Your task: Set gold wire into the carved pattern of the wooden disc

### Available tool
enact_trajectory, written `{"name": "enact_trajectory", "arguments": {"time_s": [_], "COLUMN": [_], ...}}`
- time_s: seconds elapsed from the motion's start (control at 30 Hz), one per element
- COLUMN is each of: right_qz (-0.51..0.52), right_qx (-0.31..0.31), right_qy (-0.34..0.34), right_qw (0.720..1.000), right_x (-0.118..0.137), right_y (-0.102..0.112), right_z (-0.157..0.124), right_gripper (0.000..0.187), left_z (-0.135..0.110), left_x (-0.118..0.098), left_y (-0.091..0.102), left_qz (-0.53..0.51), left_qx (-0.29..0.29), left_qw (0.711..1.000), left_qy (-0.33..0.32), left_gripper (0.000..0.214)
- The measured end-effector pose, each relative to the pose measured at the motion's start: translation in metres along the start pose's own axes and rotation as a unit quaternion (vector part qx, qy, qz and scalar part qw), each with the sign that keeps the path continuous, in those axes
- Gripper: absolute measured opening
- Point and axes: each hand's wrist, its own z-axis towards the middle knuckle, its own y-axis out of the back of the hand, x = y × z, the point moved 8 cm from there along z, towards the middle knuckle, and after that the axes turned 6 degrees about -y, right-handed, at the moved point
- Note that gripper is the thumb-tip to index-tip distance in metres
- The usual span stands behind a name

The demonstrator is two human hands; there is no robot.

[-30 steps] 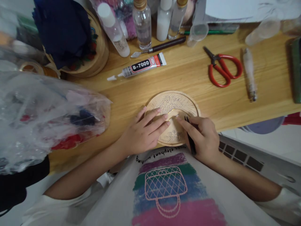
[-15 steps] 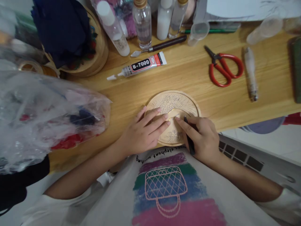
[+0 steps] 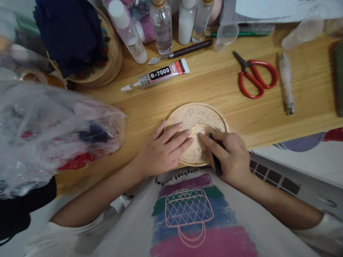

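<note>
A round wooden disc (image 3: 199, 114) with an engraved line pattern lies at the near edge of the wooden table (image 3: 214, 85). My left hand (image 3: 163, 150) rests flat on the disc's left part, fingers stretched out and pressing near its middle. My right hand (image 3: 230, 157) holds a thin black tool (image 3: 215, 157) in its grip while its forefinger touches a small piece at the disc's centre, right beside my left fingertips.
A B-7000 glue tube (image 3: 158, 75), red scissors (image 3: 254, 75), a dark-handled spatula tool (image 3: 182, 51), several bottles (image 3: 160, 25), a small clear cup (image 3: 226, 35) and a wooden hoop with dark cloth (image 3: 80, 39) lie behind. A plastic bag of fabric scraps (image 3: 53, 132) fills the left.
Both hands stay on the disc; my right forefinger has shifted very slightly at the centre. Nothing else has moved.
</note>
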Motion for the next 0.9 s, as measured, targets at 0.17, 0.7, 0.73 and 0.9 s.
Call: {"name": "enact_trajectory", "arguments": {"time_s": [0.17,0.7,0.73,0.9], "right_qz": [0.007,-0.001,0.003,0.012], "right_qx": [0.01,0.024,0.029,0.029], "right_qy": [-0.016,0.0,-0.004,0.002], "right_qw": [1.0,1.0,1.0,1.0], "right_x": [-0.0023,0.0001,-0.0006,0.0004], "right_y": [-0.0009,-0.002,-0.0026,-0.0018], "right_z": [0.0001,0.003,0.003,0.0031], "right_gripper": [0.03,0.029,0.029,0.032], "left_z": [0.0008,0.0005,0.0004,-0.0003], "left_x": [0.0002,-0.0006,-0.0006,-0.0001], "left_y": [0.0003,0.001,0.0008,-0.0001], "left_qz": [-0.006,0.004,0.005,0.006], "left_qx": [0.005,-0.002,0.0,0.004], "left_qw": [1.0,1.0,1.0,1.0], "left_qy": [0.0,-0.004,-0.004,-0.002], "left_gripper": [0.044,0.043,0.043,0.044]}}
